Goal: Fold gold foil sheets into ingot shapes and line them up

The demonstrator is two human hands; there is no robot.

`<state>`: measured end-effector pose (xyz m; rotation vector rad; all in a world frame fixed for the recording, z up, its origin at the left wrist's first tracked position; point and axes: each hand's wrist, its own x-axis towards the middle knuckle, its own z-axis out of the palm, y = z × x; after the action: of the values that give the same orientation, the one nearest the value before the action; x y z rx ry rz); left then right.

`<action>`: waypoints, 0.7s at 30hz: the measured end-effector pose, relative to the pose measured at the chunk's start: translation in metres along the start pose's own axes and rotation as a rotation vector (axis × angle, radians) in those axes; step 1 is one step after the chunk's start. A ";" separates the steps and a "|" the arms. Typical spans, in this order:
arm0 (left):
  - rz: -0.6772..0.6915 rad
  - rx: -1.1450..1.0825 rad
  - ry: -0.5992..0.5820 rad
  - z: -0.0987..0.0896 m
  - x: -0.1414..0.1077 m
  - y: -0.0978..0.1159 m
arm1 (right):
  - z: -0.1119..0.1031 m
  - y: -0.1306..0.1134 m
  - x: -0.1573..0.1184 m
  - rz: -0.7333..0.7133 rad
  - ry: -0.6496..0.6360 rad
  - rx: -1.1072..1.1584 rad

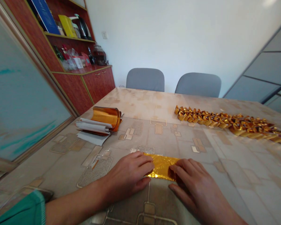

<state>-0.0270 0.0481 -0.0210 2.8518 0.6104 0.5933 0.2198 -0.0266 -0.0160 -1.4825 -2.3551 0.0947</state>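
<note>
A folded strip of gold foil paper (164, 167) lies crosswise on the table in front of me. My left hand (135, 172) is over its left end, fingers bent and pressed together on the foil, thumb along the near edge. Over the right end, my right hand (193, 181) has its fingers curled down onto the strip, with the thumb a little apart below it. Both ends of the foil are hidden beneath my fingers. The shiny middle part shows between the hands.
Loose gold-and-white foil sheets (98, 125) sit in a curled stack at the left. Several folded gold pieces (224, 120) stand in rows at the right. Across the patterned table (140, 103) are two grey chairs (145, 79). A reddish cabinet (84, 84) stands at the back left.
</note>
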 end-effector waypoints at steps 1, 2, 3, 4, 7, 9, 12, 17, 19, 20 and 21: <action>0.015 0.038 0.014 0.001 0.001 0.000 | 0.001 -0.001 0.001 -0.005 0.009 -0.008; 0.032 0.078 0.030 0.002 0.002 0.000 | 0.002 -0.001 0.002 -0.018 0.019 -0.013; 0.050 0.114 0.050 0.003 0.002 0.000 | 0.003 -0.002 0.003 -0.040 0.030 -0.018; 0.064 0.145 0.069 0.005 0.003 0.001 | 0.004 -0.003 0.005 -0.069 0.046 -0.026; 0.077 0.198 0.115 0.008 0.003 0.003 | 0.007 -0.009 0.009 -0.162 0.117 -0.066; 0.092 0.219 0.126 0.009 0.003 0.005 | 0.009 -0.013 0.012 -0.197 0.149 -0.104; 0.118 0.205 0.117 0.010 0.003 0.009 | 0.011 -0.017 0.014 -0.218 0.142 -0.132; 0.053 0.055 0.072 0.004 0.003 0.010 | 0.008 -0.018 0.014 -0.198 0.089 -0.077; 0.024 0.040 0.056 0.000 0.003 0.007 | 0.006 -0.018 0.014 -0.172 0.048 -0.071; 0.019 0.056 0.051 -0.001 0.003 0.006 | 0.006 -0.018 0.014 -0.160 0.024 -0.069; 0.022 0.084 0.047 -0.002 0.003 0.005 | 0.005 -0.018 0.014 -0.147 0.003 -0.067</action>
<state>-0.0234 0.0453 -0.0167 2.9336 0.6261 0.6553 0.1977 -0.0215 -0.0127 -1.3318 -2.4780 -0.0235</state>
